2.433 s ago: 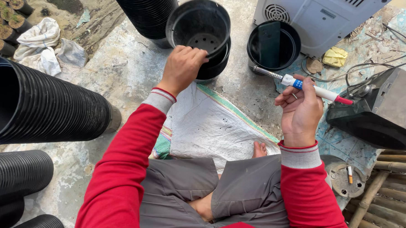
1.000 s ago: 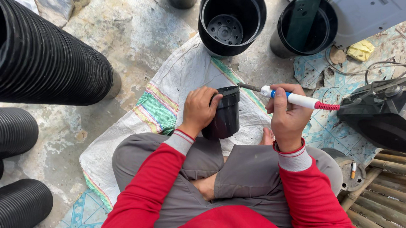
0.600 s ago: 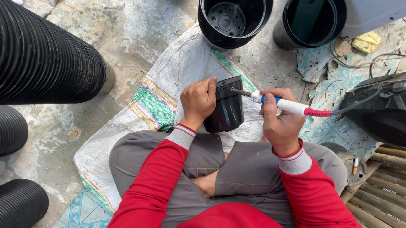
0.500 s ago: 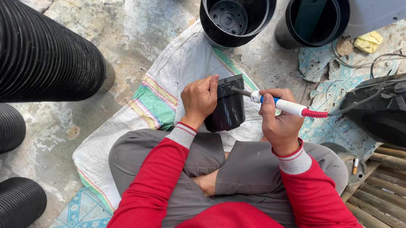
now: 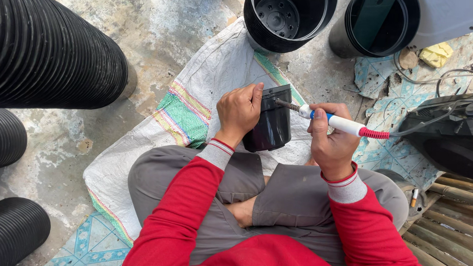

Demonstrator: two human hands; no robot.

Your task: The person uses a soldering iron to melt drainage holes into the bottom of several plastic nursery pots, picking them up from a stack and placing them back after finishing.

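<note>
While left hand [image 5: 239, 113] clasps black pot [image 5: 271, 124], right hand [image 5: 329, 142] grip tight around soldering iron [image 5: 335, 122]

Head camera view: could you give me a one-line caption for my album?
Seated cross-legged, left hand steadies a small black pot while right hand presses a corded soldering iron against it.

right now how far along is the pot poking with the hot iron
In hand: the left hand grips one small black pot over the lap while the right hand presses the soldering iron tip against its upper wall. Two pots stand upright ahead; whether they are finished cannot be told. Long stacks of nested pots lie at the left, apparently untouched.
</note>
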